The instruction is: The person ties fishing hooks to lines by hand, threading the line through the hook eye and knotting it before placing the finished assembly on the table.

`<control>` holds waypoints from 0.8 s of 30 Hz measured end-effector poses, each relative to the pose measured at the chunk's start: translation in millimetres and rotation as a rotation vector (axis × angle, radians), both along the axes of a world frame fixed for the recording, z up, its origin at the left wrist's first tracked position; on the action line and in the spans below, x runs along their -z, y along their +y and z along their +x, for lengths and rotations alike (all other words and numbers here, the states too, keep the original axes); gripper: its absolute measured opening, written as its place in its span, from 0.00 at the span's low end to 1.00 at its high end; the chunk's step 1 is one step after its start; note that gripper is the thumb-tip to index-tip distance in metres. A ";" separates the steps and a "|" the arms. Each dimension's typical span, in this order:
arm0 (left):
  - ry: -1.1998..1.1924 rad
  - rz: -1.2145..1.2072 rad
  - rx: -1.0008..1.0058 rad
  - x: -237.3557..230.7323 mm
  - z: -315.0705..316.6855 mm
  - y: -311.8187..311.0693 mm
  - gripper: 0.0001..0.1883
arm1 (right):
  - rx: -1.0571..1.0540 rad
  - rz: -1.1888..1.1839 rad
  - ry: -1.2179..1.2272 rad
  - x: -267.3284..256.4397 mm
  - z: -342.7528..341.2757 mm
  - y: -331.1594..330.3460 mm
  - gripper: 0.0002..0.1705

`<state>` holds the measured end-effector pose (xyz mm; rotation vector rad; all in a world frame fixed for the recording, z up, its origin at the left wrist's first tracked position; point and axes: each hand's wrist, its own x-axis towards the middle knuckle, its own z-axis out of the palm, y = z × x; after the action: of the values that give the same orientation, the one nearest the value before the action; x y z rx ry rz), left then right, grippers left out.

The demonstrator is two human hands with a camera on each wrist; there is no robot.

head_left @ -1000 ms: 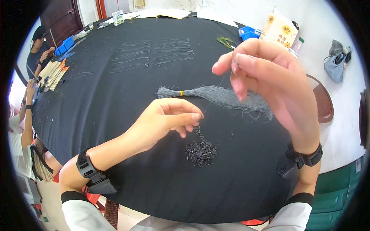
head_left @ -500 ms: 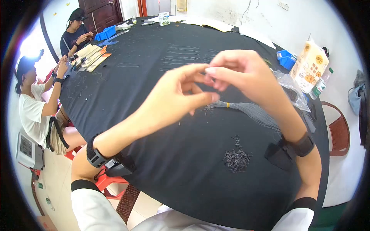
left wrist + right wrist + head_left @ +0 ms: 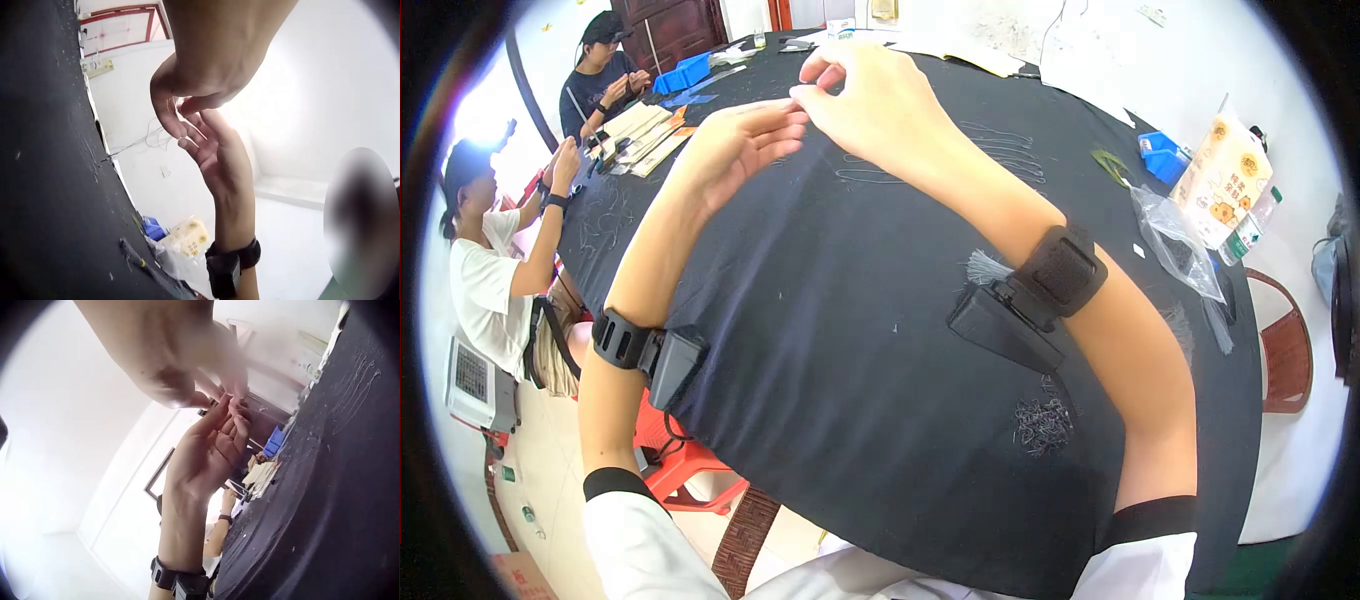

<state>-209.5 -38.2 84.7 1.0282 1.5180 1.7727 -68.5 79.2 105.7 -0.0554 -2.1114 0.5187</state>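
Note:
My left hand [image 3: 745, 150] is raised over the far left of the black table, its fingers fairly straight in the head view and its thumb hidden. The right wrist view shows its thumb and forefinger pinched together at the tips. Crossing over from the right, my right hand [image 3: 870, 90] meets those fingertips with thumb and forefinger closed in a pinch. What they hold is too fine to make out clearly. A pile of small dark fish hooks [image 3: 1042, 425] lies below my right forearm. Behind the right wrist camera peeks a bundle of grey fishing line [image 3: 985, 267].
Looped lengths of line [image 3: 1005, 150] lie beyond my right forearm. A plastic bag [image 3: 1175, 235], blue bin [image 3: 1163, 157], tissue pack [image 3: 1220, 185] and bottle [image 3: 1255, 225] stand at the right. Two people sit at the left, by a stack of booklets [image 3: 640, 135].
Both hands have moved up and left, away from the hook pile, and have come from wide apart to fingertips together. The head view has turned left. Earlier, a thin line ran between the hands.

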 end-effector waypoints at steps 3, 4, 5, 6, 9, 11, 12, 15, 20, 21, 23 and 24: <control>-0.223 -0.037 -0.135 28.0 -53.3 0.3 0.13 | -0.006 -0.021 -0.064 10.6 5.4 9.7 0.13; -0.290 -0.060 -0.201 40.7 -72.2 1.2 0.13 | 0.009 -0.016 -0.129 13.6 10.3 15.3 0.14; -0.355 -0.083 -0.265 51.1 -88.8 0.4 0.13 | 0.025 -0.010 -0.193 16.0 17.1 22.5 0.15; -0.377 -0.081 -0.309 58.8 -101.7 -2.4 0.13 | 0.041 -0.006 -0.258 18.2 23.9 29.7 0.17; -0.431 -0.082 -0.404 77.8 -137.6 -13.4 0.14 | 0.058 -0.124 -0.356 24.6 42.2 49.8 0.17; -0.452 -0.085 -0.420 86.7 -155.2 -20.4 0.15 | 0.089 -0.140 -0.410 29.2 52.8 63.1 0.17; -0.449 -0.080 -0.423 84.9 -154.0 -23.6 0.16 | 0.090 -0.148 -0.425 31.9 57.2 71.0 0.16; -0.461 -0.064 -0.410 77.7 -149.4 -25.8 0.17 | 0.113 -0.216 -0.497 33.5 75.6 84.3 0.17; -0.016 -0.251 -0.475 71.5 -141.8 -27.0 0.28 | 0.179 -0.313 -0.556 25.9 124.0 90.0 0.18; 0.155 -0.308 -0.518 65.9 -133.4 -31.8 0.29 | 0.190 -0.318 -0.558 24.3 135.4 90.9 0.18; 0.397 -0.508 -0.600 47.0 -119.2 -34.7 0.27 | 0.219 -0.290 -0.612 24.0 160.1 94.5 0.11; 0.572 -0.623 -0.665 36.6 -106.2 -35.0 0.26 | 0.207 -0.283 -0.643 26.0 173.6 97.7 0.09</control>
<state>-315.8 -73.1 48.0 0.7720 2.7904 1.2241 105.1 176.9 79.6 -0.6741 -2.5889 0.7394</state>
